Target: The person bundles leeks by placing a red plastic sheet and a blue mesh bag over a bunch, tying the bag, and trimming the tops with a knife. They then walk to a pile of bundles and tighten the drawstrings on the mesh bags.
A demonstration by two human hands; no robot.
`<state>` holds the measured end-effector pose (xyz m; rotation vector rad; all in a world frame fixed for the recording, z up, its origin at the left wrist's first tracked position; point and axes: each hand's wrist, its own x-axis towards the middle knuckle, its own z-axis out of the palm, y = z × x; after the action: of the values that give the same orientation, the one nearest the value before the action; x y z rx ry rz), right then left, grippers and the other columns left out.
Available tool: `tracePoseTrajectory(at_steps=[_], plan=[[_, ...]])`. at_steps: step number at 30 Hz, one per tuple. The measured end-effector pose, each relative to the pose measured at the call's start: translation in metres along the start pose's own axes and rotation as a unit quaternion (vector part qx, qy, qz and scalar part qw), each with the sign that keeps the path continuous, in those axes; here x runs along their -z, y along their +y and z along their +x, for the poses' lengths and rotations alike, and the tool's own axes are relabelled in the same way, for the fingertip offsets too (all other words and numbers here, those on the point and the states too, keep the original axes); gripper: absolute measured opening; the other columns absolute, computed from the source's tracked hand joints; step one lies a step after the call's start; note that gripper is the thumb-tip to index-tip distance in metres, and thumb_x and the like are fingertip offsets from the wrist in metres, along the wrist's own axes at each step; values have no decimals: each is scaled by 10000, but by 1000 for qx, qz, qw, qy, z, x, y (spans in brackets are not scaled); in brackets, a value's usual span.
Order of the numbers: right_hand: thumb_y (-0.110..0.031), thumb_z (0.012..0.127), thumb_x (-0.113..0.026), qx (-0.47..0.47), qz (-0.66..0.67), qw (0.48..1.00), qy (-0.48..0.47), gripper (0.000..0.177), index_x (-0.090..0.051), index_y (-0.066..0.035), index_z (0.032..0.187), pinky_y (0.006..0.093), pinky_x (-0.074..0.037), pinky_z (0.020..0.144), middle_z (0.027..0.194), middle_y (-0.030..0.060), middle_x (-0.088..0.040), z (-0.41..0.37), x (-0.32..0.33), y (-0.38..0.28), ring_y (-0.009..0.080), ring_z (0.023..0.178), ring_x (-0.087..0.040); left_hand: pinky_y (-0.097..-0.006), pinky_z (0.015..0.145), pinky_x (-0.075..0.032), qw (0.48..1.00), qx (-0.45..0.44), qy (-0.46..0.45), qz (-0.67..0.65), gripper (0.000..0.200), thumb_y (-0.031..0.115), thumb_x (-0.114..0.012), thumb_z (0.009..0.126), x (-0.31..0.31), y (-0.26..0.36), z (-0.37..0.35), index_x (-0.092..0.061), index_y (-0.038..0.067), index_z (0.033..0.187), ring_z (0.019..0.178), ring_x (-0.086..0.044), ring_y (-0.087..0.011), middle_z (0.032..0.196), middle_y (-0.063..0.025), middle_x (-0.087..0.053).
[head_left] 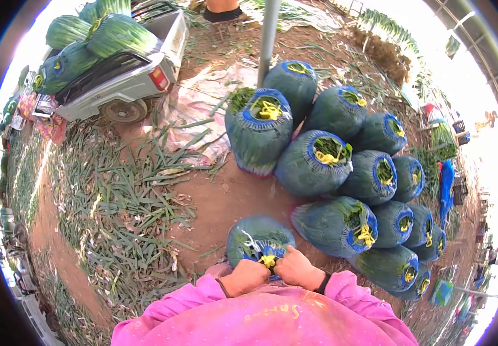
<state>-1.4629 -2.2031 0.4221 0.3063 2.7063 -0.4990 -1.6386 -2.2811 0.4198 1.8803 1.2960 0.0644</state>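
Note:
A plump green mesh sack (255, 229) with a gathered blue mouth stands right in front of my body. Yellow ties (268, 260) lie bunched at the middle of that mouth, and a white strand trails over its far left side. My left hand (245, 278) is closed in a fist at the near left of the ties. On the other side, my right hand (299, 269) is closed too, its fingers against the blue rim. Both hands appear to grip the yellow ties, though the ends inside the fists are hidden.
Several similar filled sacks (313, 162) stand packed together ahead and to the right. Cut green leaves (128, 225) cover the ground at left. A small cargo vehicle (139, 81) loaded with sacks is at back left. A metal pole (268, 43) rises behind the group.

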Motion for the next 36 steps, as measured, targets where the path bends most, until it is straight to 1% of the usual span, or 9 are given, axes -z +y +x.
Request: tracePoseTrajectory(at_steps=[14, 17, 18, 19, 21, 24, 27, 34, 36], plan=[[-154, 786, -537, -72, -17, 996, -44, 152, -684, -139, 820, 539, -291, 1046, 845, 50, -682, 155, 96, 67, 214, 822, -658, -449, 562, -496, 981, 25, 182, 59, 171, 221, -590, 685, 118, -125, 29, -625, 69, 615, 590, -611, -354, 625, -156, -605], [-138, 807, -527, -154, 21, 977, 150, 188, -654, -129, 946, 580, -274, 1038, 983, 43, -671, 195, 33, 103, 218, 854, -651, -445, 596, -500, 971, 56, 215, 82, 145, 188, -582, 701, 99, -188, 73, -626, 59, 654, 658, -624, -349, 693, -158, -623], [-133, 822, -516, -171, 49, 981, 78, 260, -603, -124, 1067, 609, -258, 1035, 1161, 56, -607, 202, 27, 105, 231, 957, -624, -445, 609, -501, 965, 67, 224, 120, 139, 180, -579, 708, 95, -208, 90, -624, 56, 665, 686, -626, -347, 720, -155, -627], [-133, 824, -511, -170, 77, 970, 153, 276, -595, -122, 1087, 609, -259, 1033, 1201, 63, -581, 196, 19, 99, 237, 1006, -604, -448, 615, -503, 962, 69, 232, 123, 136, 181, -583, 703, 102, -215, 98, -630, 56, 684, 680, -626, -344, 716, -143, -624], [-131, 748, -575, -170, 112, 953, 226, 420, -550, -172, 1166, 519, -347, 953, 1313, 73, -499, 166, 2, 83, 246, 1100, -553, -446, 636, -505, 964, 64, 211, 149, 146, 191, -596, 695, 104, -218, 104, -627, 48, 695, 694, -628, -336, 728, -133, -622], [-122, 787, -521, -207, 206, 933, 211, 359, -566, -123, 1143, 564, -310, 1003, 1284, 89, -519, 101, -41, 78, 265, 1101, -557, -432, 670, -501, 964, 29, 181, 195, 185, 221, -626, 688, 111, -211, 108, -615, 37, 690, 756, -621, -322, 769, -137, -617], [-143, 759, -568, -314, 227, 888, 249, 335, -593, -122, 1093, 434, -410, 918, 1197, 67, -580, 14, -96, 68, 250, 1108, -548, -435, 674, -493, 957, 34, 190, 216, 197, 233, -645, 688, 104, -208, 114, -629, 38, 712, 779, -609, -327, 792, -135, -613], [-169, 763, -571, -588, 315, 708, 231, 268, -646, -107, 1013, 419, -454, 899, 1111, 107, -608, -201, -207, -17, 291, 1041, -573, -437, 761, -484, 945, 128, 158, 256, 240, 182, -667, 690, 84, -194, 118, -621, 15, 856, 845, -599, -357, 962, -196, -619], [-161, 752, -569, -660, 294, 657, 215, 256, -660, -100, 984, 428, -466, 873, 1069, 127, -618, -258, -236, -29, 313, 997, -586, -447, 837, -452, 886, 132, 223, 385, 258, 157, -653, 710, 74, -130, 128, -605, 22, 925, 908, -587, -352, 1009, -191, -605]])
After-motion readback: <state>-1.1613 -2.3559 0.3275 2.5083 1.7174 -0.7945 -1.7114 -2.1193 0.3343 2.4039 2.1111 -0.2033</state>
